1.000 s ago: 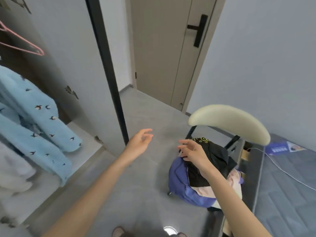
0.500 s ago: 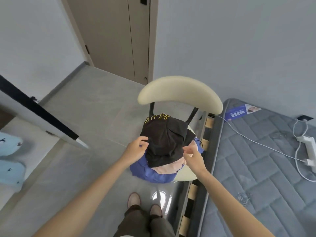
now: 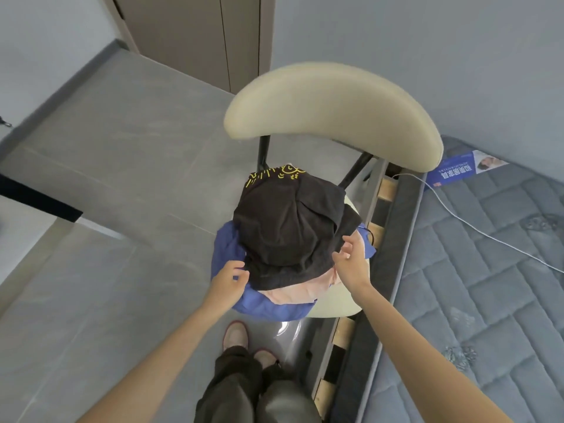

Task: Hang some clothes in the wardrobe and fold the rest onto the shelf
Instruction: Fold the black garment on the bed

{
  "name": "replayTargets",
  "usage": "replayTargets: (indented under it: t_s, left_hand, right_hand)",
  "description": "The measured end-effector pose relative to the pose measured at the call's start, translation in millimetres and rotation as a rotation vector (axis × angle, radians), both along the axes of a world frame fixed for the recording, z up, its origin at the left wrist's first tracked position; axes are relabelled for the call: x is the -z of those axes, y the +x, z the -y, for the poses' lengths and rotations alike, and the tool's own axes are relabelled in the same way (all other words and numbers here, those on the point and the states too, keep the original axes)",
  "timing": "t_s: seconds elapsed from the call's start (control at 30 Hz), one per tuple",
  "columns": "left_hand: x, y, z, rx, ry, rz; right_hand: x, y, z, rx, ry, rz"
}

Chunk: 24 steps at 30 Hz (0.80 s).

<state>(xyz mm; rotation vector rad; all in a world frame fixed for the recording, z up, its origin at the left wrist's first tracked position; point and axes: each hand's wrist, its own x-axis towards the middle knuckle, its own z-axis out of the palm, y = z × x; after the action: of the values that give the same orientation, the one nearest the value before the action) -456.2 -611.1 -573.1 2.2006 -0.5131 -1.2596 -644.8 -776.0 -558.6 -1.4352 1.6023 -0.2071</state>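
Reaching for the near hem of the black garment [image 3: 290,227], the left hand [image 3: 227,283] has its fingers curled loosely at the front left corner, thumb and forefinger a little apart and not yet closed on cloth; the right hand [image 3: 351,264] has its fingers spread at the front right edge, tips touching or just above the fabric, which of the two cannot be told. Neither hand holds anything. Black garment: top layer of a heap on the seat of the chair [image 3: 332,111], yellow print at its far edge, beside the backrest posts. Beneath it lie a pink garment [image 3: 293,293], showing at the front, and a blue garment [image 3: 265,303], spilling over the seat's left and front rim. Mattress [image 3: 476,270] with a white cable [image 3: 457,215] lies to the right; the wardrobe is out of view. Step in hand, as judged: lifting the top piece off the heap. To do it well, pinch only the black hem at both corners, keeping the pink layer out of the grip, then raise straight up so the overhanging blue cloth is not dragged off the seat
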Motion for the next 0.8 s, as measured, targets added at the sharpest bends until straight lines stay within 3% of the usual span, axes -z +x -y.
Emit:
replayTargets:
  t_s: [0.17,0.33,0.53,0.7,0.8]
  left_hand:
    - [55.7,-13.9,-3.8,-0.131,-0.009,-0.044]
    - [88.1,-29.3,4.6,-0.264,-0.138,-0.079]
    - [114.8,-32.3,8.0,-0.287,-0.252,0.004]
    - [124.0,-41.5,10.0,-0.416,-0.357,-0.007]
    - [117.2,-49.3,10.7,-0.481,-0.386,-0.022]
  right_hand:
    - [57.8,-2.0,18.9,0.076,-0.016,0.011]
    - [100.4,-2.6,33.0,0.201,-0.048,0.067]
    - [119.6,-7.8,45.6,0.438,0.172,0.318]
    - [102.6,-8.3,54.5,0.358,0.142,0.409]
    - [79.6,-4.5,52.1,0.318,0.176,0.587]
